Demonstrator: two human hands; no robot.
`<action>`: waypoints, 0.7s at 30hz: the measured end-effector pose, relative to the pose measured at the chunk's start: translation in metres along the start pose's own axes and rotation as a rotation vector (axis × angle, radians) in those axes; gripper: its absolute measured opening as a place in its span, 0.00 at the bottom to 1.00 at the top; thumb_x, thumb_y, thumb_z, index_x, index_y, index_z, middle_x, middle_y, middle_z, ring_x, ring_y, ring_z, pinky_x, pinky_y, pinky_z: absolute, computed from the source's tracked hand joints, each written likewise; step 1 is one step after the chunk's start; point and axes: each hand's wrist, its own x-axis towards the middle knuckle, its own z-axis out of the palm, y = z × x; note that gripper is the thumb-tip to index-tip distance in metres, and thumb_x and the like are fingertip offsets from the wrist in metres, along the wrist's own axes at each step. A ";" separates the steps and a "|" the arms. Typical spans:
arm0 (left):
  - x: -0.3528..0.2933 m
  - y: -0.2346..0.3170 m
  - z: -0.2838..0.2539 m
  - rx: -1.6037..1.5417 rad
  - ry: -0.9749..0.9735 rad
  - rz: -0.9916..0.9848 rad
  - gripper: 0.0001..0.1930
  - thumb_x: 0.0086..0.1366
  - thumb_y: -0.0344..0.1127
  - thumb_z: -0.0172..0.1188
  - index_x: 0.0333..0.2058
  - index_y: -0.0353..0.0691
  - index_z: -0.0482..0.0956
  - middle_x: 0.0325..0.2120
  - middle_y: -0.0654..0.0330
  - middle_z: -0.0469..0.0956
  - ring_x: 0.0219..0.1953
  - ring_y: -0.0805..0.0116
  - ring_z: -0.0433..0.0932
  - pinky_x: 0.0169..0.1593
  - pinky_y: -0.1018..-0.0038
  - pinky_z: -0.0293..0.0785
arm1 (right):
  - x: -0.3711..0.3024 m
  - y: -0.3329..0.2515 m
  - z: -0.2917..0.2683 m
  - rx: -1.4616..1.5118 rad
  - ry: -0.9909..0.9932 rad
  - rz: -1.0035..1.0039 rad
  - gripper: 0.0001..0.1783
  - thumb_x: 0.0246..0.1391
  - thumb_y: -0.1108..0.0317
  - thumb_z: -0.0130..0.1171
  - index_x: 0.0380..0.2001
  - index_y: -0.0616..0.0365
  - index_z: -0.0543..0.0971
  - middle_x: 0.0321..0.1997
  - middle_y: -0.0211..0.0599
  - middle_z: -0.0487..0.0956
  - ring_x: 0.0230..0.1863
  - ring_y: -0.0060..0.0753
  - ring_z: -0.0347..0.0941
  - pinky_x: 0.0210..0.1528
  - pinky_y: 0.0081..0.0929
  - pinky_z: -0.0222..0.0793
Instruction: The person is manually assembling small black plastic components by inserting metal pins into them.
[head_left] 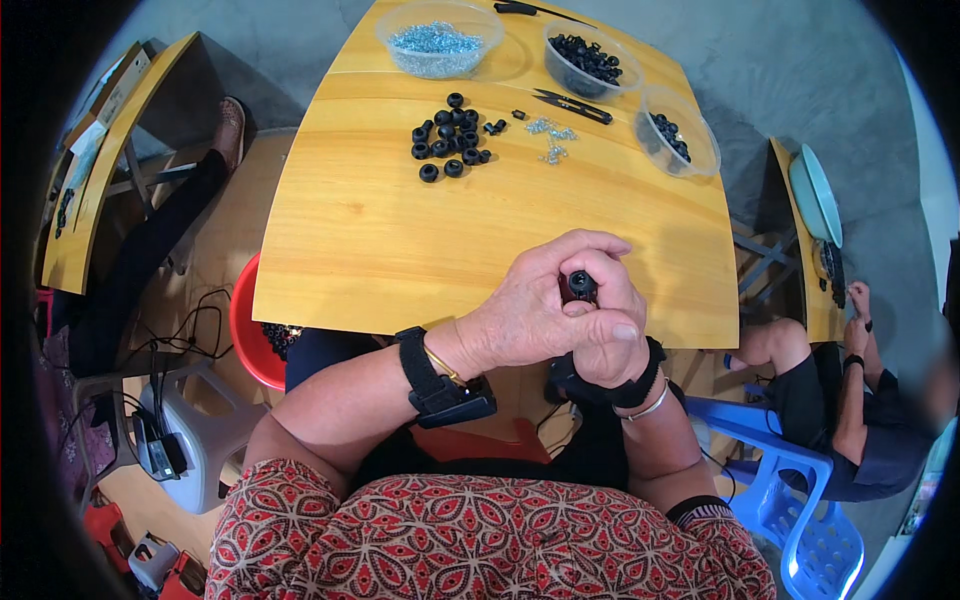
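Observation:
Just over the table's near edge, my two hands are clasped together. My left hand wraps over the right from the side, its thumb across the front. My right hand is closed in a fist, and between the hands shows a dark piece with a round black end; the rest of it is hidden by fingers. Farther away on the wooden table lies a cluster of round black beads. Beside them are small clear pieces and black thread snips.
Clear plastic bowls stand along the far side: one of pale blue bits, two with black parts. A red basin is below the left edge. A person sits at right near a blue chair; another person's leg extends at left.

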 end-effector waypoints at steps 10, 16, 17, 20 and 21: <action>0.000 0.001 0.000 -0.041 0.014 -0.059 0.33 0.45 0.43 0.66 0.47 0.33 0.65 0.43 0.55 0.68 0.45 0.70 0.66 0.50 0.74 0.62 | 0.006 0.011 0.001 -0.039 0.004 -0.143 0.16 0.47 0.71 0.50 0.41 0.61 0.65 0.30 0.41 0.70 0.28 0.46 0.66 0.38 0.36 0.60; 0.001 -0.004 -0.001 0.030 0.033 0.020 0.32 0.48 0.42 0.63 0.49 0.33 0.62 0.43 0.57 0.67 0.46 0.71 0.65 0.50 0.75 0.63 | 0.005 0.004 -0.005 -0.079 -0.009 -0.006 0.15 0.51 0.63 0.49 0.39 0.61 0.65 0.31 0.42 0.70 0.29 0.42 0.68 0.33 0.32 0.64; 0.001 -0.005 0.000 0.021 0.085 0.065 0.32 0.50 0.42 0.62 0.50 0.33 0.61 0.43 0.57 0.67 0.45 0.72 0.65 0.49 0.75 0.63 | 0.006 0.005 -0.006 -0.081 0.015 0.006 0.17 0.54 0.57 0.46 0.38 0.61 0.66 0.31 0.41 0.71 0.27 0.37 0.69 0.31 0.28 0.65; 0.002 -0.003 -0.010 -0.146 0.228 -0.036 0.30 0.53 0.41 0.61 0.50 0.33 0.60 0.40 0.60 0.68 0.40 0.74 0.68 0.41 0.81 0.67 | 0.022 0.015 -0.015 -0.097 0.037 -0.178 0.17 0.52 0.61 0.50 0.40 0.62 0.65 0.39 0.47 0.70 0.36 0.46 0.67 0.38 0.35 0.64; 0.002 -0.003 -0.011 -0.305 0.231 -0.064 0.21 0.57 0.41 0.58 0.44 0.35 0.67 0.33 0.61 0.71 0.34 0.77 0.70 0.36 0.82 0.68 | 0.024 0.008 -0.019 -0.149 0.034 -0.158 0.17 0.53 0.59 0.49 0.39 0.62 0.65 0.43 0.49 0.69 0.39 0.48 0.66 0.41 0.35 0.64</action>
